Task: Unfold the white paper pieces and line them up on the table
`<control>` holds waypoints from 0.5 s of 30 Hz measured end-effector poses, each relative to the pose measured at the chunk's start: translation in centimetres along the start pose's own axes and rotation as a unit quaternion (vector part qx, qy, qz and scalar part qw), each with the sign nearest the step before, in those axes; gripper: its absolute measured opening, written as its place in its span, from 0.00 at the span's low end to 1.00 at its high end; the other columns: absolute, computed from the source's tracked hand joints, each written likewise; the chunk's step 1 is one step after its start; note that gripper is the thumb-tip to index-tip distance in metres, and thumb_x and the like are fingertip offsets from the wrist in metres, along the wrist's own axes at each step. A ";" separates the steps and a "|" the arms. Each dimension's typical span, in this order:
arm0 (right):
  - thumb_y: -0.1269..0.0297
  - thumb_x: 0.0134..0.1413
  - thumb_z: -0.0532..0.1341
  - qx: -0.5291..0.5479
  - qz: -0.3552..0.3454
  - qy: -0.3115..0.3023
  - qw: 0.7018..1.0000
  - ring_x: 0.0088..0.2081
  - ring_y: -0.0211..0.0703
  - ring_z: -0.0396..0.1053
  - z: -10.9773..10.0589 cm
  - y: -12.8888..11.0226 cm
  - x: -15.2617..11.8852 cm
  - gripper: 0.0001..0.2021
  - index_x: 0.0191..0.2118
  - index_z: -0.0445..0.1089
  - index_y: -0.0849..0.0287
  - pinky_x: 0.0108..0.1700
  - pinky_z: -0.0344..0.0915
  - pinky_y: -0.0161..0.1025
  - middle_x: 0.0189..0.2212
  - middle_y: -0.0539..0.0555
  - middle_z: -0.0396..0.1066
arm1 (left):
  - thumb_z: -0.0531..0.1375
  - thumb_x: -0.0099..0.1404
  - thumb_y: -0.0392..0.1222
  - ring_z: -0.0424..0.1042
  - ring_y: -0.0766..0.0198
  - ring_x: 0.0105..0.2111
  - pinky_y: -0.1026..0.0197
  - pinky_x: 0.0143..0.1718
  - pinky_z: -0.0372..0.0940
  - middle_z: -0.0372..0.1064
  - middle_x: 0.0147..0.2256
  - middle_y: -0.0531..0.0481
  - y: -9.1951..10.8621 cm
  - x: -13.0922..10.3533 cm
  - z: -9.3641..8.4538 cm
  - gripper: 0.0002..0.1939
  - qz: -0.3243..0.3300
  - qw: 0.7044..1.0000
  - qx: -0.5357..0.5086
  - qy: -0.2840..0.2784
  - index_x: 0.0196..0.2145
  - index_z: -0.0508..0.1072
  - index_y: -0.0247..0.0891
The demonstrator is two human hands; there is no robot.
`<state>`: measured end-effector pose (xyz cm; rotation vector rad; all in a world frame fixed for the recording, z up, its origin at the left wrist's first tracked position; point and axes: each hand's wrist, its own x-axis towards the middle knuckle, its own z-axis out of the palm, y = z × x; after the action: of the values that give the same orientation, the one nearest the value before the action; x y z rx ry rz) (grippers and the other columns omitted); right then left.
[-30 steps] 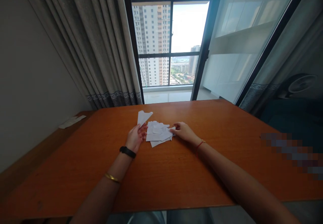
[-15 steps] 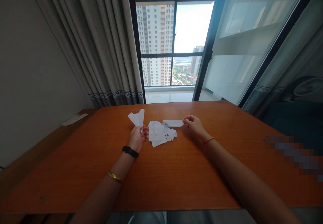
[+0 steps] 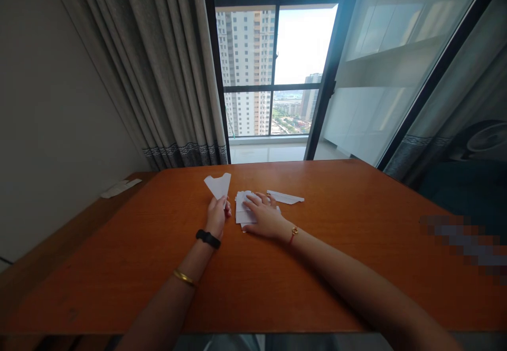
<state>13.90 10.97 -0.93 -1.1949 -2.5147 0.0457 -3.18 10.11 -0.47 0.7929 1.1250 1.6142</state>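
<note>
My left hand (image 3: pixel 217 216) pinches the narrow lower end of a white piece of paper (image 3: pixel 218 185), which fans out upward above the table. Beside it lies a heap of torn white paper pieces (image 3: pixel 244 212). Spread over the right part of that heap is my right hand (image 3: pixel 266 217), palm down with its fingers apart, covering much of it. A long paper strip (image 3: pixel 285 198) rests on the table just beyond the right fingers, apart from my hand.
The brown wooden table (image 3: pixel 309 282) extends to both sides. More white paper (image 3: pixel 121 188) lies on a ledge at the far left. Behind the table hang grey curtains (image 3: pixel 174 76) next to a glass door and window. A blurred patch (image 3: pixel 463 243) covers something at the right.
My right hand has let go of the paper strip and moved left onto the heap. The strip now lies on the table, farther right. My left hand still holds its paper.
</note>
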 end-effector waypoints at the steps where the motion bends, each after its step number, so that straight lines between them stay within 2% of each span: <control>1: 0.44 0.46 0.63 -0.004 0.003 -0.015 1.000 0.61 0.64 0.49 0.2 -0.5 0.3 0.30 0.53 0.66 0.55 0.59 0.35 0.62 0.58 0.61 0.62 | 0.60 0.55 0.44 0.58 0.73 0.16 0.70 0.18 0.52 0.59 0.18 0.59 0.0 0.0 -0.1 0.10 0.003 1.000 0.006 0.004 0.30 0.63 0.37; 3: 0.48 0.50 0.61 -0.012 0.007 -0.042 0.999 0.56 0.62 0.58 0.2 -1.1 0.8 0.22 0.46 0.71 0.57 0.58 0.35 0.61 0.49 0.62 0.70 | 0.60 0.54 0.45 0.59 0.73 0.16 0.71 0.18 0.53 0.60 0.19 0.58 0.1 0.0 -0.1 0.11 0.006 1.000 0.014 0.009 0.30 0.64 0.36; 5: 0.52 0.54 0.58 -0.015 0.009 -0.040 0.999 0.50 0.57 0.64 -0.3 -1.1 0.9 0.16 0.42 0.72 0.57 0.59 0.36 0.58 0.43 0.61 0.74 | 0.60 0.55 0.45 0.59 0.73 0.17 0.71 0.19 0.54 0.61 0.19 0.58 0.2 0.0 -0.2 0.11 0.008 1.000 0.019 0.013 0.30 0.64 0.36; 7: 0.53 0.58 0.55 -0.009 0.031 0.007 0.999 0.49 0.54 0.65 -1.3 -0.4 0.9 0.15 0.43 0.72 0.56 0.59 0.37 0.54 0.43 0.60 0.74 | 0.60 0.55 0.45 0.60 0.73 0.16 0.71 0.19 0.54 0.61 0.19 0.58 0.3 -0.1 -0.1 0.10 0.007 1.000 0.021 0.014 0.31 0.65 0.36; 11: 0.58 0.61 0.52 0.015 0.132 0.108 0.985 0.49 0.52 0.65 -3.3 2.4 0.8 0.14 0.43 0.72 0.55 0.57 0.41 0.50 0.45 0.59 0.74 | 0.60 0.54 0.45 0.60 0.72 0.17 0.70 0.19 0.55 0.62 0.19 0.57 0.3 -0.1 0.0 0.11 0.000 1.000 0.021 0.010 0.31 0.65 0.36; 15: 0.60 0.61 0.52 0.027 0.173 0.115 0.978 0.46 0.52 0.67 -3.7 4.7 0.9 0.13 0.38 0.73 0.57 0.53 0.47 0.48 0.41 0.59 0.75 | 0.61 0.53 0.45 0.61 0.72 0.16 0.70 0.18 0.55 0.63 0.19 0.57 0.3 -0.2 0.0 0.12 -0.007 1.000 0.024 0.004 0.30 0.65 0.36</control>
<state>18.11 14.27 1.94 -1.5080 -2.0726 0.0589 -3.20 9.88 -0.19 0.8083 1.1773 1.5851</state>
